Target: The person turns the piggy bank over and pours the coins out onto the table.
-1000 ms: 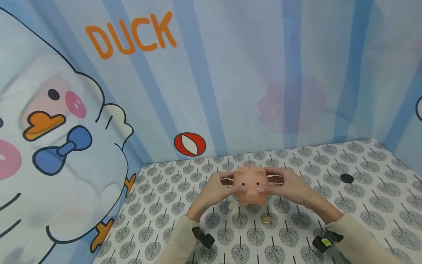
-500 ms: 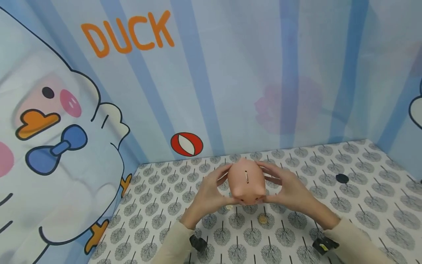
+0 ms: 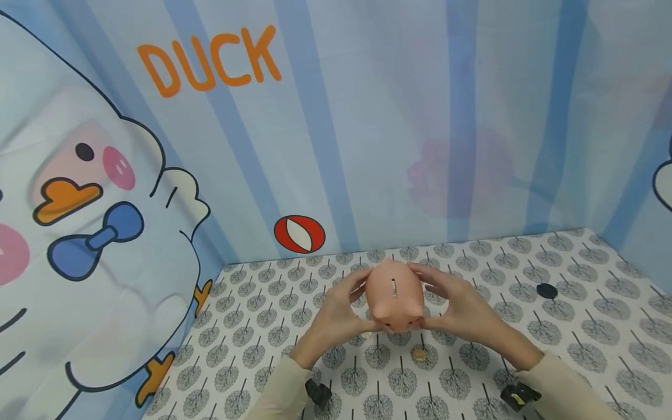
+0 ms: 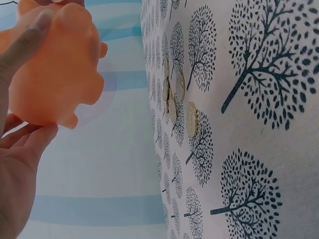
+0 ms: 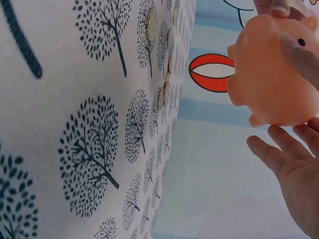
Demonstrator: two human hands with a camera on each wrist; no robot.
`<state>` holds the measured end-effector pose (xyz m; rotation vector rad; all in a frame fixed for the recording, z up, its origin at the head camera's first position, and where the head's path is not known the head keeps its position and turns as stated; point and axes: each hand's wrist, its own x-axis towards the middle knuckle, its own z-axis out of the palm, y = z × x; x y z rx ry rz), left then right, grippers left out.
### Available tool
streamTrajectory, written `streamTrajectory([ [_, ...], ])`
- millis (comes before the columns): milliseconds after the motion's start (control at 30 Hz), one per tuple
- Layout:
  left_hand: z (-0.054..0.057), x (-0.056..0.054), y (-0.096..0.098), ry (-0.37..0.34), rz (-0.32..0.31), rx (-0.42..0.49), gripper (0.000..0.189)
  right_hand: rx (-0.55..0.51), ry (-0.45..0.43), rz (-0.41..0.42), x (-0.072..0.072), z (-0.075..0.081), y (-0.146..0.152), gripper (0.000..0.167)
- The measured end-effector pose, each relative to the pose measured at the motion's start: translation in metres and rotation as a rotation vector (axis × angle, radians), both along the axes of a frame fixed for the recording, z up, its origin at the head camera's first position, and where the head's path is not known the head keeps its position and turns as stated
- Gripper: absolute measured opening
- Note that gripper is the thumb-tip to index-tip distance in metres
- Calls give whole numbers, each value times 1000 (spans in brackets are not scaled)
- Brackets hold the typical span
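A pink-orange piggy bank (image 3: 379,297) is held up between both hands in the head view, its coin slot turned toward the camera and its snout downward. My left hand (image 3: 333,310) grips its left side, thumb near the face and fingers spread behind. On the opposite side my right hand (image 3: 464,304) holds it the same way. Both wrist views show air between the piggy bank's feet and the table. Several gold-coloured coins (image 4: 192,120) lie on the cloth below; in the head view one coin (image 3: 419,353) shows in front, the others mostly hidden by the piggy bank and left hand.
A small black disc (image 3: 547,290) lies on the tree-patterned tablecloth (image 3: 572,326) at the right. Behind the table hangs a blue striped curtain (image 3: 378,146) with a printed duck at the left. Each wrist wears a black strap device (image 3: 318,393).
The piggy bank has been tipped: its face pointed at the camera a second ago, and now its back and slot show. Both hands turned with it and kept their hold.
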<state>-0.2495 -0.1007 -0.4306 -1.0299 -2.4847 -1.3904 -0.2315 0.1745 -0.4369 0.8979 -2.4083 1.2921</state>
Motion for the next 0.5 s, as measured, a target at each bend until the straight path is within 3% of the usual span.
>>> streamTrajectory([
  [233,3,-3,0,9,-34,-20,104,13,-36,-8,1,0,3,105],
  [367,3,-5,0,-63,-16,-14,99,-5,-103,-7,2,1,6,101],
  [500,4,-9,2,-155,39,7,75,-49,-223,-23,2,3,6,85],
])
